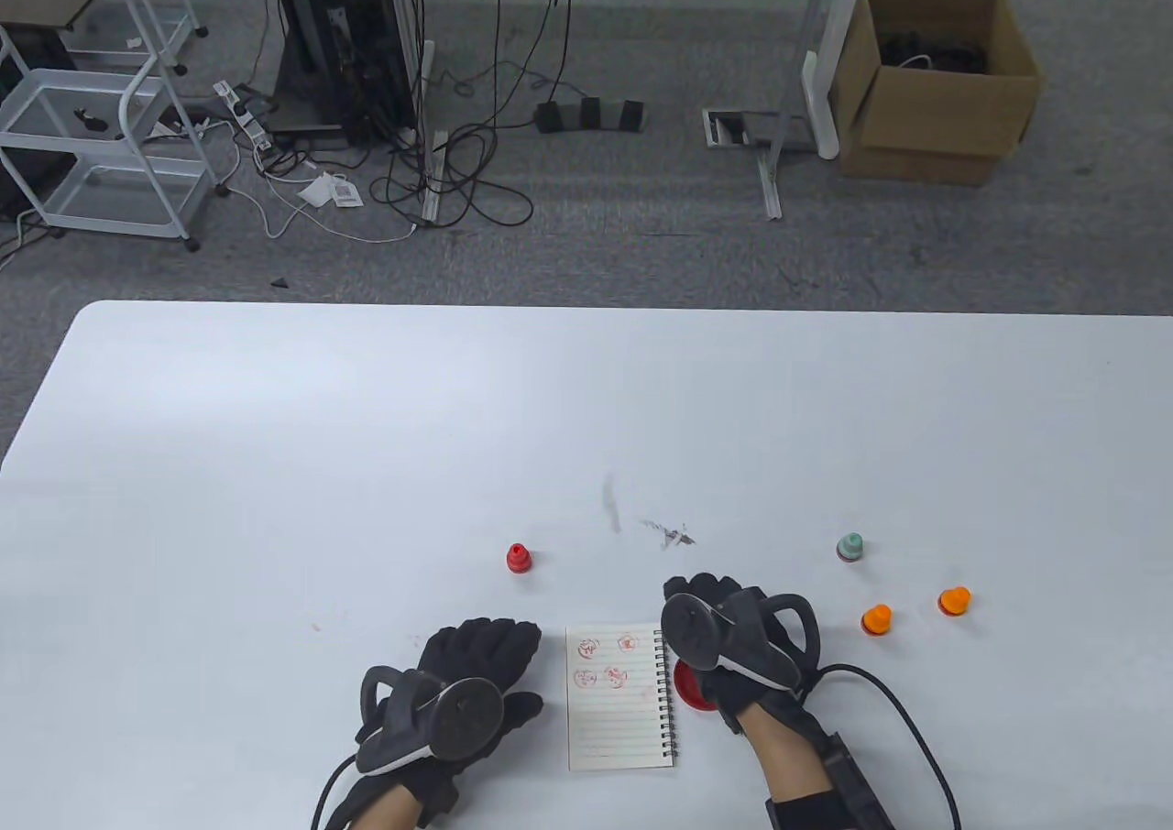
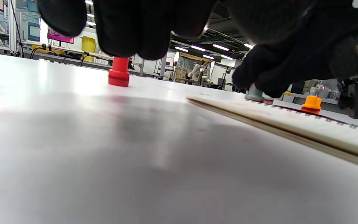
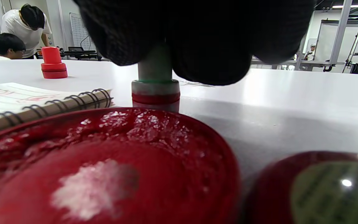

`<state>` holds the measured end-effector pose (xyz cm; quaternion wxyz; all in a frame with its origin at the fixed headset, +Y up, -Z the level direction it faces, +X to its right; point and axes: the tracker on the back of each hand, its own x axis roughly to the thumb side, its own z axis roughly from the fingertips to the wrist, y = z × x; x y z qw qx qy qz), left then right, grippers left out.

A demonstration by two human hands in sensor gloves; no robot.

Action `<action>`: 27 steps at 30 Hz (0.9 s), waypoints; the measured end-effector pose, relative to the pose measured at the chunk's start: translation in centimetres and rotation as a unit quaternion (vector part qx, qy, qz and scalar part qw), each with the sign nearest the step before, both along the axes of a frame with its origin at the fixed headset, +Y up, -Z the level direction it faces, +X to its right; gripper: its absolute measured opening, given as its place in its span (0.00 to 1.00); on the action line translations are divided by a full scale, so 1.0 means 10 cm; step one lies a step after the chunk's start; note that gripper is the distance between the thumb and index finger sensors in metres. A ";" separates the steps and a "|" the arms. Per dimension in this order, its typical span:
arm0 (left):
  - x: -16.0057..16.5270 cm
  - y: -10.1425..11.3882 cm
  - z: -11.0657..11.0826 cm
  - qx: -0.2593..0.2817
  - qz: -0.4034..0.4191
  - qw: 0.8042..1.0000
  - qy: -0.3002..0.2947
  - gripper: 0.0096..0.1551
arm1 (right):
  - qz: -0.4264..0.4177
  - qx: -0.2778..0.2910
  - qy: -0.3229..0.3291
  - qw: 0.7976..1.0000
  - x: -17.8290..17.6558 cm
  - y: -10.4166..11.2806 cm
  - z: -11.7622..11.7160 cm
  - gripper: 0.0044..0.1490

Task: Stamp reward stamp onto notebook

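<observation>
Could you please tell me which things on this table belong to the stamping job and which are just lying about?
In use:
- white spiral-bound lined notebook
- round red ink pad
- green-handled stamp, gripped by the right hand

Lying about:
- red stamp
- two orange stamps
- mint-green stamp

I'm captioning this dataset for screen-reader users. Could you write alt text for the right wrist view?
A black-gloved right hand grips a green-handled stamp with a red band, standing on the white table just behind an open round red ink pad. A spiral-bound lined notebook lies left, a red stamp beyond it.
</observation>
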<state>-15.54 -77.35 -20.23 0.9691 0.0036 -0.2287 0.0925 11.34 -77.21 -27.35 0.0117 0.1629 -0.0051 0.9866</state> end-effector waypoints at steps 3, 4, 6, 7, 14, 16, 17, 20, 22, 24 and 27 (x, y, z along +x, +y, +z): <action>0.02 -0.02 0.00 -0.004 -0.005 1.000 -0.003 0.44 | 0.002 0.002 0.001 1.000 0.00 0.00 0.01 0.31; 0.02 -0.02 0.00 -0.006 -0.006 1.000 -0.004 0.44 | 0.003 0.004 0.002 1.000 0.00 0.00 0.01 0.31; 0.03 -0.03 0.00 -0.007 -0.008 1.000 -0.005 0.44 | 0.005 0.007 0.002 1.000 -0.01 -0.01 0.02 0.31; 0.03 -0.04 -0.01 -0.008 -0.009 1.000 -0.005 0.44 | 0.005 0.008 0.003 1.000 0.00 -0.01 0.02 0.31; 0.02 -0.03 -0.01 -0.007 -0.006 1.000 -0.004 0.44 | -0.040 -0.015 -0.014 0.999 0.09 0.02 0.03 0.34; 0.02 -0.03 -0.01 -0.007 -0.007 1.000 -0.003 0.44 | -0.054 -0.016 -0.018 0.998 0.14 0.06 0.05 0.35; 0.01 -0.03 -0.01 -0.006 -0.006 1.000 -0.003 0.44 | -0.062 -0.016 -0.022 0.998 0.17 0.08 0.07 0.35; 0.00 -0.02 -0.01 -0.005 -0.005 1.000 0.000 0.44 | -0.086 -0.020 -0.030 0.996 0.23 0.14 0.14 0.36; -0.02 -0.01 -0.01 -0.003 -0.004 1.000 0.003 0.44 | -0.098 -0.022 -0.027 0.995 0.26 0.17 0.17 0.37; -0.04 -0.01 -0.02 -0.001 -0.001 1.000 0.009 0.44 | -0.096 -0.032 -0.025 0.995 0.28 0.22 0.18 0.39; -0.08 0.00 -0.02 0.000 -0.001 1.000 0.015 0.44 | -0.107 -0.006 -0.028 0.994 0.36 0.32 0.22 0.41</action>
